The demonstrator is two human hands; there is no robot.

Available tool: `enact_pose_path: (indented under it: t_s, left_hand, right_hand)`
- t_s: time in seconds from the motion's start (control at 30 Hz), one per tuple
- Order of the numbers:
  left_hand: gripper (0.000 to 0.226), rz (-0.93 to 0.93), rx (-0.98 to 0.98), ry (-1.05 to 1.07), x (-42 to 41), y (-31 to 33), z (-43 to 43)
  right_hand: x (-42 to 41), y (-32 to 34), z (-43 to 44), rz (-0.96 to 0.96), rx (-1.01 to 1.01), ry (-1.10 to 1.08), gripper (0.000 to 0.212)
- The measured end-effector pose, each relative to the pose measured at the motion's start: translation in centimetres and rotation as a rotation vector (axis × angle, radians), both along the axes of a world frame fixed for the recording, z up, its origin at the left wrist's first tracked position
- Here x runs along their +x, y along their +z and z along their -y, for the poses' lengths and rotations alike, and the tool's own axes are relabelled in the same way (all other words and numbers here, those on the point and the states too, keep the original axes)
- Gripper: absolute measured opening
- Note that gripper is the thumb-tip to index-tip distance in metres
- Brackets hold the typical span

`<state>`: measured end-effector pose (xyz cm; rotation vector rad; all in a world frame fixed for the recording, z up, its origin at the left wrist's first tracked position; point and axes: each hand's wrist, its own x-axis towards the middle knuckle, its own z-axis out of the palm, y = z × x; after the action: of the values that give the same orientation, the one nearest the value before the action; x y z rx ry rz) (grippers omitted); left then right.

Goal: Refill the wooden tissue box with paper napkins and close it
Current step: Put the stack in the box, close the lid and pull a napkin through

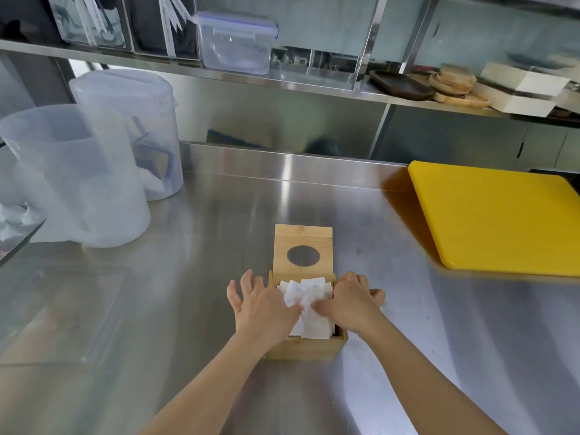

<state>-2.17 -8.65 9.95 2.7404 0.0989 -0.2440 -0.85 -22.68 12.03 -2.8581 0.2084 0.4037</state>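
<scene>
Nearest the camera, two bare forearms reach forward over a brushed stainless-steel worktop (194, 309), which shows streaked reflections and light scuffing. The left hand (263, 304) rests on the left rim of a small square bamboo tissue box (309, 345), fingers spread apart, thumb pressing onto the stack of white paper napkins (306, 301). The right hand (348, 304) lies on the right rim, fingers curled over the box edge, thumb also on the napkins. The napkins sit inside the box, rumpled and rising slightly above the rim. The box stands on the worktop near its front centre, open; its hinged bamboo lid with an oval hole (303, 249) stands tilted back behind it.

Further left stand two translucent plastic jugs (78, 171). To the right lies a thick yellow plastic cutting board (499, 218), flat on the surface. Beyond, a steel shelf (219, 78) carries a clear lidded plastic container (237, 45) and stacked wooden plates (455, 87).
</scene>
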Motion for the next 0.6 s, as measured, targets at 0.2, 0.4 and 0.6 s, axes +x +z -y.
enact_pose_path:
  t_s: [0.2,0.4,0.6]
  left_hand:
    - [0.04,-0.059,0.137,-0.107,0.5,-1.2,0.5]
    - [0.039,-0.052,0.2,-0.128,0.3,-2.2,0.6]
    - [0.045,0.069,0.103,-0.08,-0.4,-2.4,0.3]
  right_hand:
    - [-0.2,-1.7,-0.4,-0.081,-0.015,0.017,0.03]
    - [-0.8,-2.9,-0.5,-0.078,-0.106,0.059,0.021]
    - [-1.5,-3.8,-0.7,0.051,-0.186,0.062,0.04]
